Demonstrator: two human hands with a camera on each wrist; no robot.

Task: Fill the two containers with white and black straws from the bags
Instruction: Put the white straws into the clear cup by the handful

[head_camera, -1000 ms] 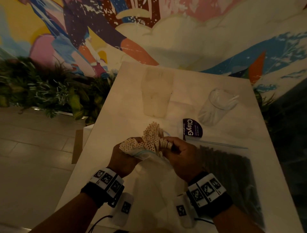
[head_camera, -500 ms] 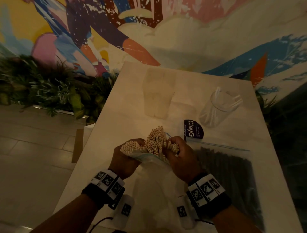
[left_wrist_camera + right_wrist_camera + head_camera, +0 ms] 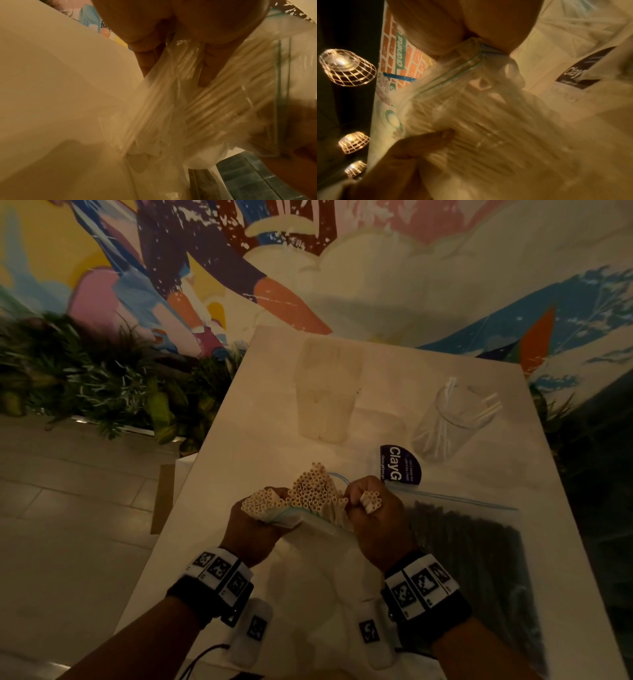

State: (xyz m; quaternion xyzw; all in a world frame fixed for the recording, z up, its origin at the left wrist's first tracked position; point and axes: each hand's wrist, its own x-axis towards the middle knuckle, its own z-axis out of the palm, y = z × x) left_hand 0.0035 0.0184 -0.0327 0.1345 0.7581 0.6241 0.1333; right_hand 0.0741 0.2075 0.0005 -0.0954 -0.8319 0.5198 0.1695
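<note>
Here, left hand (image 3: 253,522) grips bag (image 3: 308,517) (mouth up); right hand (image 3: 373,515) clutches white straws (image 3: 371,501).

It looked like a café: a bright mural (image 3: 376,268), wire lamps (image 3: 347,69), plants (image 3: 102,385) lining the left.

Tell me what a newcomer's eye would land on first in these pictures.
First, the fan of white straws at the centre of the head view, sticking out of a clear zip bag gripped by the left hand and the right hand, which pinches a small bunch. Behind the white table a bright mural fills the wall. At right a bag of black straws lies flat.
</note>
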